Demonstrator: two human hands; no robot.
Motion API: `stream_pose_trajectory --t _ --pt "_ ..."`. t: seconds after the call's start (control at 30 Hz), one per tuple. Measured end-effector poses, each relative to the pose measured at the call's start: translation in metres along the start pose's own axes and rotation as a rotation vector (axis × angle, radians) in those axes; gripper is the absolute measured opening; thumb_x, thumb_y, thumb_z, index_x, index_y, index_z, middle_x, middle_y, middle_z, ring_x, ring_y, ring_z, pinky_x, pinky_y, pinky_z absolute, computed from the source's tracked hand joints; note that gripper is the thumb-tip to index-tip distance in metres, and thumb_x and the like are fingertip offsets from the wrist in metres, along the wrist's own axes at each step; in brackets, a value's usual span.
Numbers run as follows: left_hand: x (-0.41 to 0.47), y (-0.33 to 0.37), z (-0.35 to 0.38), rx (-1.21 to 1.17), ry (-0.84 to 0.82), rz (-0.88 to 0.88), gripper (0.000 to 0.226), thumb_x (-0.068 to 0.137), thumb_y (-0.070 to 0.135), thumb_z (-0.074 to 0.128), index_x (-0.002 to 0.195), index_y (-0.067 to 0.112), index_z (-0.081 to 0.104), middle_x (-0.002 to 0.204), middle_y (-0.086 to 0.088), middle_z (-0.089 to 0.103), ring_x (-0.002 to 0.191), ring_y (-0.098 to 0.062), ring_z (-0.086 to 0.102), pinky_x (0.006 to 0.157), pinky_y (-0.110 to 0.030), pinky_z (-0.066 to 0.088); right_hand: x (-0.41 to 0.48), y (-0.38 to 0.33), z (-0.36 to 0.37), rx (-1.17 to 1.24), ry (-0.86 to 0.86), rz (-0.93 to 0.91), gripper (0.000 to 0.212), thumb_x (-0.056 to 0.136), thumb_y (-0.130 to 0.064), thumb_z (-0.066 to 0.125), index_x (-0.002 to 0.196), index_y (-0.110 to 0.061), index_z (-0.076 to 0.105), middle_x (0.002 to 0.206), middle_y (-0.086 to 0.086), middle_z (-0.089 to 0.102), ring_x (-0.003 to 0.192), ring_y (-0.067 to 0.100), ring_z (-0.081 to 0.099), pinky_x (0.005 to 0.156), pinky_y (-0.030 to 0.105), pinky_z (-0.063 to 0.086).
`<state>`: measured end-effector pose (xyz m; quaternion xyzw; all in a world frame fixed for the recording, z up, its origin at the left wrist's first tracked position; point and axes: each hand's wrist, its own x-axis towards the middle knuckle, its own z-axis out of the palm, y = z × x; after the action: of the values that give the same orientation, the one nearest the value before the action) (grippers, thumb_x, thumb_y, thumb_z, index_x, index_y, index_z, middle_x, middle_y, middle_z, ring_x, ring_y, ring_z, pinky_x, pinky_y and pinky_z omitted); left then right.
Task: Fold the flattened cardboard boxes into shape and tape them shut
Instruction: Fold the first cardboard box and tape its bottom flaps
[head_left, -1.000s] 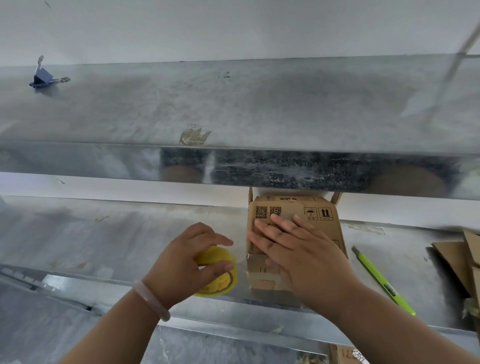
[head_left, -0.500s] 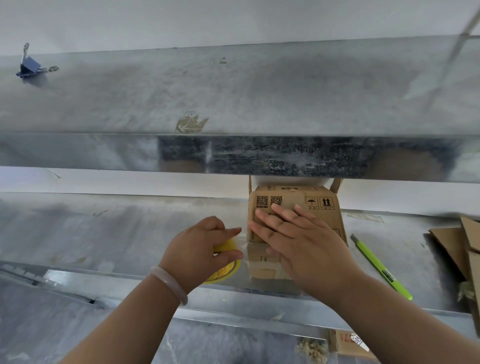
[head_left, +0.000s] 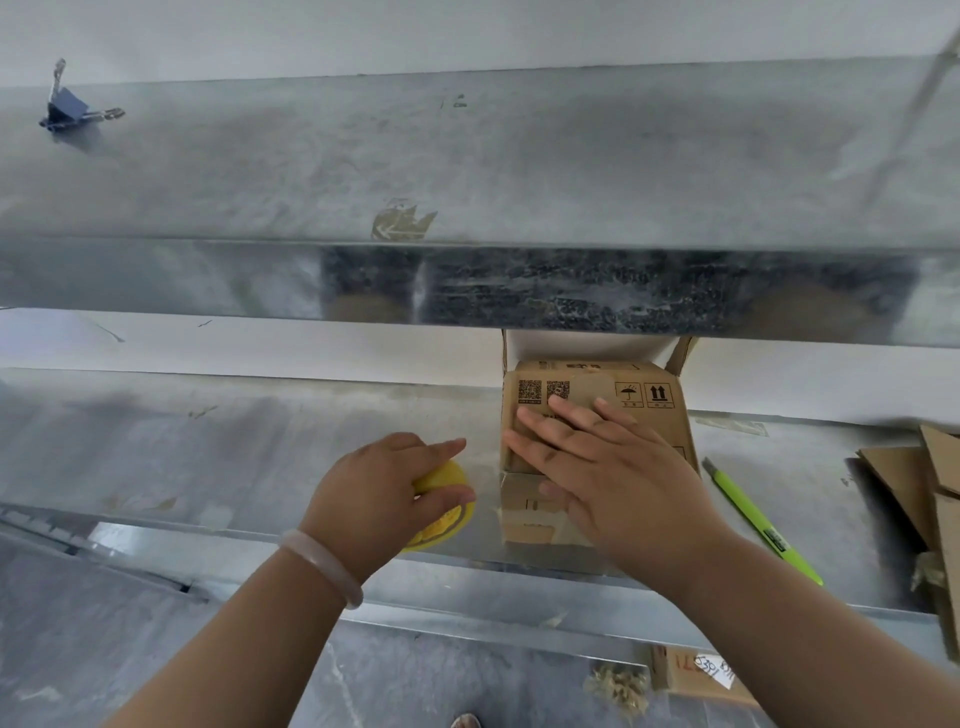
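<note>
On metal shelf — right hand presses cardboard box, left hand grips roll.

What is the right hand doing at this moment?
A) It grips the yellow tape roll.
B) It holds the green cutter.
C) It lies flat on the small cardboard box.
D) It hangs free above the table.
C: the right hand rests with straight fingers on the cardboard box. The left hand grips the yellow tape roll, and the green cutter lies untouched.

brown box, yellow tape roll, lime-green knife, blue clip.
</note>
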<state>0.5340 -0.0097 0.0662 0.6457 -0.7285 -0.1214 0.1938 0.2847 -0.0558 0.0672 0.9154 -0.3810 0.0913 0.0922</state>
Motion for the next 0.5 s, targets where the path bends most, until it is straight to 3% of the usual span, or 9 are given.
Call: stream_pose_trajectory --t 0.1,0.17,0.23,0.33,0.4,0.5 --pt "0.007 0.005 -0.002 0.090 -0.061 -0.003 0.082 0.065 0.081 0.023 0.132 0.044 0.053 0.098 0.017 0.055 0.090 -0.008 0.057 0.077 -0.024 0.046 0.001 0.000 -0.001 0.015 0.003 0.012 0.051 0.095 -0.038 0.034 0.144 -0.033 0.047 0.147 -0.010 0.049 0.136 0.015 0.047 0.110 0.039 0.025" --pt "0.009 0.006 -0.001 0.160 -0.080 0.013 0.083 0.067 0.082 0.021 0.135 0.044 0.049 0.110 0.017 0.055 0.097 -0.009 0.058 0.079 -0.025 0.046 0.001 0.000 -0.001 0.016 0.011 0.010 0.050 0.095 -0.038 0.035 0.143 -0.032 0.048 0.147 -0.010 0.049 0.135 0.016 0.048 0.109 0.040 0.026" --pt "0.009 0.007 0.002 0.183 -0.037 0.038 0.078 0.070 0.079 0.021 0.133 0.046 0.051 0.117 0.021 0.052 0.097 -0.006 0.058 0.071 -0.020 0.043 0.000 0.000 -0.001 0.014 0.013 0.010 0.050 0.095 -0.038 0.035 0.143 -0.032 0.048 0.146 -0.009 0.050 0.135 0.016 0.048 0.109 0.040 0.026" --pt "0.001 0.009 0.005 0.022 0.063 -0.021 0.067 0.070 0.075 0.032 0.127 0.050 0.055 0.106 0.028 0.051 0.092 -0.001 0.056 0.066 -0.010 0.036 0.001 0.001 -0.002 0.014 0.014 0.015 0.050 0.095 -0.038 0.035 0.142 -0.032 0.049 0.146 -0.010 0.050 0.134 0.016 0.049 0.109 0.039 0.026" --pt "-0.005 0.008 0.009 -0.048 0.097 -0.065 0.062 0.068 0.073 0.039 0.125 0.055 0.054 0.102 0.028 0.054 0.088 0.000 0.054 0.068 -0.013 0.039 0.001 0.000 -0.003 0.019 0.012 0.018 0.050 0.095 -0.038 0.035 0.142 -0.033 0.049 0.145 -0.010 0.051 0.134 0.015 0.049 0.109 0.039 0.026" --pt "-0.010 0.007 0.016 -0.031 0.206 -0.028 0.043 0.074 0.064 0.049 0.110 0.048 0.066 0.100 0.020 0.067 0.084 -0.007 0.064 0.066 -0.018 0.044 0.002 -0.001 -0.003 0.029 -0.001 0.018 0.050 0.095 -0.038 0.034 0.142 -0.032 0.048 0.146 -0.009 0.050 0.135 0.016 0.048 0.109 0.039 0.026"
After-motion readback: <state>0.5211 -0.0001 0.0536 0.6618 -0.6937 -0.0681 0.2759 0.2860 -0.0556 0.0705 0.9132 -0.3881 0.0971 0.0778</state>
